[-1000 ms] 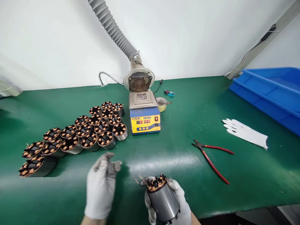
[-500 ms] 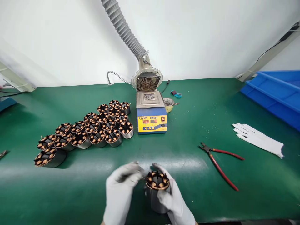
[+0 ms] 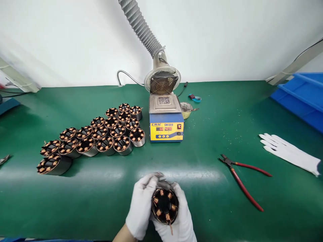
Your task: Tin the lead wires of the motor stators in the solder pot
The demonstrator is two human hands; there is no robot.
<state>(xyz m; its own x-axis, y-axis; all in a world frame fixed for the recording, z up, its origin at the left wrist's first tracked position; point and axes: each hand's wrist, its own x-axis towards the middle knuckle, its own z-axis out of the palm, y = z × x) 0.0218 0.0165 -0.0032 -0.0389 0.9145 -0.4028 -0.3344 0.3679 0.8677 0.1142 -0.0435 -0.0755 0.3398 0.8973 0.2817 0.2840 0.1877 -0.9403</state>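
both gloved hands cup one stator (image 3: pixel 165 205) low over the desk (image 3: pixel 101 188), its open end facing the camera: left hand (image 3: pixel 141 208) wrapped round its side, right hand (image 3: pixel 180 218) closed beneath. a batch of stators (image 3: pixel 101 134) sits by the solder pot (image 3: pixel 166 121). whether their leads are tinned is too small to tell; the held body is mostly hidden.

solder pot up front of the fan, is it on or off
On: the solder pot has its red digits lit on the yellow front panel, and its red switch glows.
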